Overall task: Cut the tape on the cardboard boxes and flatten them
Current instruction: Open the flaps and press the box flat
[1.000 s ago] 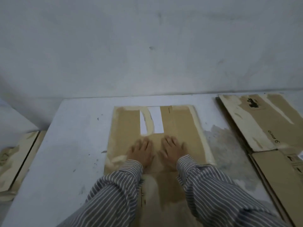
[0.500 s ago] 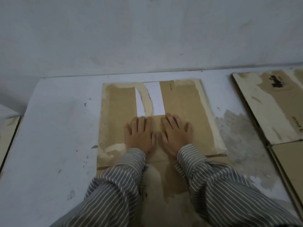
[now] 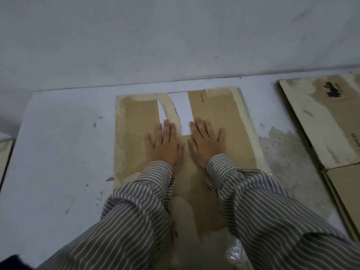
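Observation:
A flattened brown cardboard box (image 3: 134, 133) lies on the white table (image 3: 58, 152) in front of me, with pale torn tape marks along its edges. Between its two far flaps a gap shows the white table. My left hand (image 3: 165, 145) and my right hand (image 3: 206, 145) lie palm down, side by side, on the middle of the cardboard. Fingers of both are spread flat and hold nothing. Striped sleeves cover both forearms and hide the near part of the cardboard.
A stack of flattened cardboard boxes (image 3: 321, 123) lies on the table at the right. Another piece of cardboard (image 3: 3, 152) shows at the left edge, below table level. A grey wall (image 3: 175, 36) stands just behind the table. A grey stain (image 3: 282, 151) marks the tabletop.
Both hands have slid forward on the cardboard toward the flap gap and drawn slightly apart. The view has tilted down and moved closer.

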Demonstrator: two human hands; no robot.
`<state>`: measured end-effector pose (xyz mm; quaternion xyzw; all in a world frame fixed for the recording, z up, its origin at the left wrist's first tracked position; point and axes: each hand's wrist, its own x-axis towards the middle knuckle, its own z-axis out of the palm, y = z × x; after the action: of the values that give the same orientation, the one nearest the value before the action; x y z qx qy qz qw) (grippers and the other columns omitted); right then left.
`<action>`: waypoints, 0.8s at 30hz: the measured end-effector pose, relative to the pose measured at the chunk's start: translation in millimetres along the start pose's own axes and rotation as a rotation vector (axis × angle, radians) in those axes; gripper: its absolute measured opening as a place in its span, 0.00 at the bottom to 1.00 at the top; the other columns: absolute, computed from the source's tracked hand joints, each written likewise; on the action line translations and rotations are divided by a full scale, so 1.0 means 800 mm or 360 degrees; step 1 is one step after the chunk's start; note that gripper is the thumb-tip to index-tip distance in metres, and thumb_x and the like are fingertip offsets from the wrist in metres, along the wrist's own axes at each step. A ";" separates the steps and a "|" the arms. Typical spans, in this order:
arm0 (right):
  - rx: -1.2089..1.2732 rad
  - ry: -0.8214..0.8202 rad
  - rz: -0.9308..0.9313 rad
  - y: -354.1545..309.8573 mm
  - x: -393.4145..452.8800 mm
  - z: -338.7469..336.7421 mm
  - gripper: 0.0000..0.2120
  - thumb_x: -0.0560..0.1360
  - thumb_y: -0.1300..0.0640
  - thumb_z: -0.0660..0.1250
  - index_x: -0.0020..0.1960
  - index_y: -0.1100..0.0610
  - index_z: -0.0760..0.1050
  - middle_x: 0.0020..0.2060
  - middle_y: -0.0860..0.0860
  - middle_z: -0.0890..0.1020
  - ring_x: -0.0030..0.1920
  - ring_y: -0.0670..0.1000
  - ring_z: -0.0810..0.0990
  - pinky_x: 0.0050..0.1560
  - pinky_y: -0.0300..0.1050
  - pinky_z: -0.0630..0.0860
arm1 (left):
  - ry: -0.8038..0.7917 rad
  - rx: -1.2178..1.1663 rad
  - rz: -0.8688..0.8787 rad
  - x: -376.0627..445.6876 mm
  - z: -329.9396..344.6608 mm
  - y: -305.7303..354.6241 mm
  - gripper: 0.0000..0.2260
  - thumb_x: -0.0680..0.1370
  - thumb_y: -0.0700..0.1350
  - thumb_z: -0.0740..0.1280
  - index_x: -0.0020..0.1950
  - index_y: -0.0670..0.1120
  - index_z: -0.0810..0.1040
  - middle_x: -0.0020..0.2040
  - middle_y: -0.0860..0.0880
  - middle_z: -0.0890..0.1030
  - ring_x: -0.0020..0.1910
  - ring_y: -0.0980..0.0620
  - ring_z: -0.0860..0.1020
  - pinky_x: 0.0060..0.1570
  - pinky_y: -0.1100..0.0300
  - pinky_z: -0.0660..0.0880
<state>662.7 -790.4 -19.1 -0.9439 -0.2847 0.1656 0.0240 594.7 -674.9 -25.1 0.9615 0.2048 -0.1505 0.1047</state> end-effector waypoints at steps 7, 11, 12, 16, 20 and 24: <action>0.0013 -0.0115 -0.0049 -0.003 -0.083 -0.004 0.27 0.81 0.46 0.45 0.77 0.53 0.46 0.77 0.47 0.45 0.76 0.48 0.41 0.71 0.64 0.38 | -0.0102 -0.0066 0.0018 -0.112 0.037 0.023 0.29 0.80 0.56 0.36 0.77 0.44 0.36 0.77 0.46 0.36 0.76 0.46 0.37 0.72 0.41 0.39; -0.0089 -0.0189 -0.0083 -0.004 -0.163 0.043 0.36 0.73 0.40 0.35 0.78 0.54 0.48 0.77 0.50 0.47 0.77 0.53 0.45 0.69 0.68 0.43 | 0.0120 -0.0109 0.0052 -0.180 0.086 0.023 0.31 0.75 0.55 0.48 0.73 0.39 0.62 0.73 0.40 0.66 0.72 0.42 0.62 0.68 0.37 0.54; -0.0122 -0.0184 -0.0075 -0.005 -0.176 0.053 0.36 0.73 0.41 0.38 0.77 0.55 0.54 0.77 0.52 0.53 0.76 0.56 0.52 0.68 0.70 0.47 | 0.0125 -0.0105 0.0054 -0.190 0.091 0.023 0.29 0.75 0.54 0.51 0.72 0.39 0.63 0.71 0.39 0.69 0.71 0.43 0.63 0.68 0.39 0.51; -0.0179 -0.0089 -0.0053 -0.005 -0.185 0.071 0.34 0.74 0.42 0.36 0.77 0.54 0.45 0.76 0.49 0.42 0.76 0.53 0.44 0.67 0.66 0.35 | 0.0166 -0.0131 0.0091 -0.201 0.099 0.023 0.30 0.74 0.54 0.52 0.72 0.38 0.60 0.72 0.39 0.67 0.71 0.43 0.60 0.69 0.40 0.45; -0.0160 -0.0033 -0.0068 -0.003 -0.185 0.071 0.35 0.72 0.41 0.30 0.77 0.52 0.37 0.76 0.49 0.36 0.76 0.52 0.36 0.68 0.63 0.30 | 0.0106 -0.0102 0.0013 -0.201 0.097 0.028 0.33 0.75 0.55 0.47 0.75 0.38 0.58 0.75 0.40 0.61 0.75 0.44 0.55 0.69 0.38 0.50; -0.0037 -0.0137 -0.0083 0.003 -0.193 0.053 0.29 0.81 0.44 0.44 0.77 0.52 0.39 0.76 0.48 0.37 0.76 0.51 0.36 0.70 0.64 0.34 | 0.0048 -0.0058 -0.0092 -0.214 0.090 0.028 0.34 0.68 0.59 0.26 0.70 0.44 0.27 0.73 0.47 0.29 0.74 0.48 0.33 0.70 0.41 0.36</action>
<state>529.6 -878.9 -13.3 -0.9283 -0.3120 0.2021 0.0050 437.4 -775.6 -32.2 0.9552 0.2369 -0.1353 0.1146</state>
